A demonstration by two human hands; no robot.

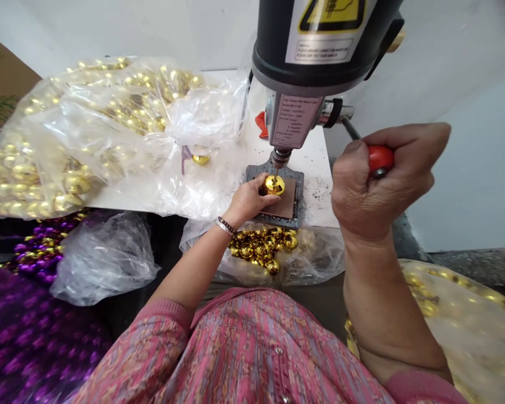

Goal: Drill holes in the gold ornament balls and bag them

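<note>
A shiny gold faceted ball [275, 184] rests on a brown board [284, 207] on the drill press's dark metal base [299, 193]. My left hand [252, 199] is closed around the ball's left side, thumb in front. Above it, the drill chuck [280, 158] points its thin bit down at the top of the ball; whether the tip has entered cannot be made out. My right hand [382, 174] is wrapped round the red knob [380, 160] of the feed lever, right of the drill press [311, 62].
Left on the white table [122, 201] lies a big clear bag of gold balls [109, 123]. Loose gold balls [263, 249] sit in plastic below the base. Purple and gold beads [37, 252] and a crumpled plastic bag [105, 258] are lower left; another bag of gold balls [467, 320] is lower right.
</note>
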